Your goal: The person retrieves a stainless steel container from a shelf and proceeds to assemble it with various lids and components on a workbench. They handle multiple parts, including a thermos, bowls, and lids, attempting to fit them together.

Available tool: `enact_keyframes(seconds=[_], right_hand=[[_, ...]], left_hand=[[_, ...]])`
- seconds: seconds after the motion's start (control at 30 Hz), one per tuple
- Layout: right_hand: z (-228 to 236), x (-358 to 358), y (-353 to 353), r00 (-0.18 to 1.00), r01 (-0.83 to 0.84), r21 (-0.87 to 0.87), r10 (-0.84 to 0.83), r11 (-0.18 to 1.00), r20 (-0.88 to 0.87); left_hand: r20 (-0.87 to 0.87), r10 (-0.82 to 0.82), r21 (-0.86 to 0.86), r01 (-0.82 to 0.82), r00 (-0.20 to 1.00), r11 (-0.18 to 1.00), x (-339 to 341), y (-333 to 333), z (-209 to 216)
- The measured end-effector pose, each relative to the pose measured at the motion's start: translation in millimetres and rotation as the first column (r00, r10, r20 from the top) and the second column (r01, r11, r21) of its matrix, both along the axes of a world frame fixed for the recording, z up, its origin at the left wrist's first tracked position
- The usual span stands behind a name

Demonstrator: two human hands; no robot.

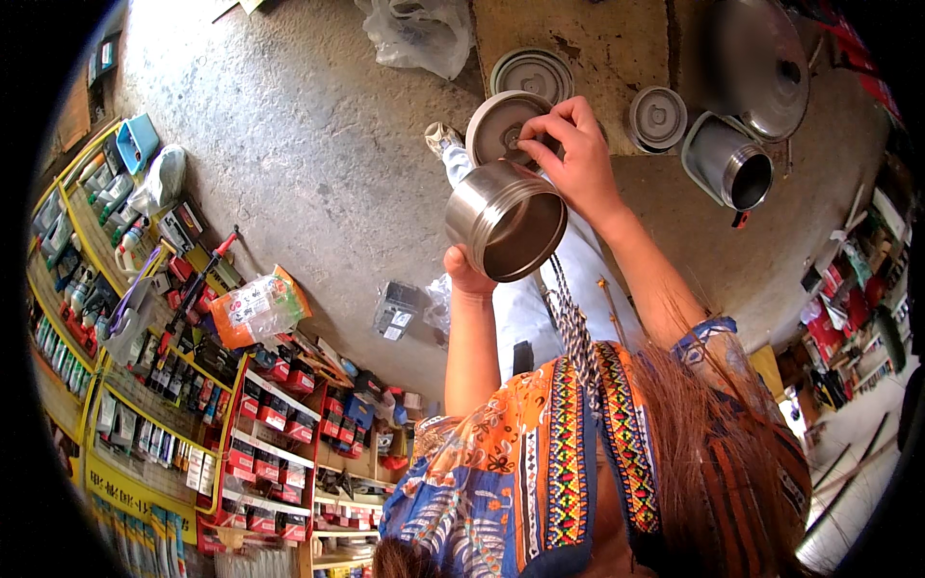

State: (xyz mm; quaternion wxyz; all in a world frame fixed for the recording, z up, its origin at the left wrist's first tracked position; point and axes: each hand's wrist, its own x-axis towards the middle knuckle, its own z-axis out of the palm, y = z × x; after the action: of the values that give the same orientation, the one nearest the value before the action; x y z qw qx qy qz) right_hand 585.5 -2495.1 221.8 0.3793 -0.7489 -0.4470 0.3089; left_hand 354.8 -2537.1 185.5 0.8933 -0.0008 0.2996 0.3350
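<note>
Partly invisible behind the steel canister (472, 204), the left hand (470, 274).

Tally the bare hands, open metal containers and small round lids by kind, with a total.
Bare hands: 2 (left hand, right hand)
Open metal containers: 2 (held container, container at right)
Small round lids: 3 (lid at the right fingertips, lid behind it, lid farther right)
Total: 7

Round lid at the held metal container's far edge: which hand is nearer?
Right. The right hand has its fingers at the middle of the lid; the left hand is farther, gripping the metal container.
</note>
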Motion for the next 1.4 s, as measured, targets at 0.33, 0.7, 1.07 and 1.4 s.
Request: enact_keyframes(seconds=[0.33, 0.7, 1.07, 1.4], right_hand=[[-6, -3, -1, 0.991, 0.082, 0.037, -0.086, 0.996, 0.101], [-15, -2, -8, 0.984, 0.054, -0.067, -0.064, 0.996, -0.166], [-17, -1, -8, 0.951, 0.072, -0.149, -0.113, 0.986, -0.287], [-18, 1, -8, 0.896, 0.093, -0.203, -0.170, 0.975, -0.409]], left_hand=[[-0.002, -0.037, 0.007, 0.037, 0.999, 0.999, 1, 0, 0], [-0.144, -0.036, -0.042, 0.030, 0.989, 0.999, 13, 0, 11], [-0.162, -0.016, -0.030, 0.011, 0.987, 0.999, 22, 1, 19], [-0.181, -0.017, -0.030, 0.012, 0.983, 0.999, 22, 0, 20]])
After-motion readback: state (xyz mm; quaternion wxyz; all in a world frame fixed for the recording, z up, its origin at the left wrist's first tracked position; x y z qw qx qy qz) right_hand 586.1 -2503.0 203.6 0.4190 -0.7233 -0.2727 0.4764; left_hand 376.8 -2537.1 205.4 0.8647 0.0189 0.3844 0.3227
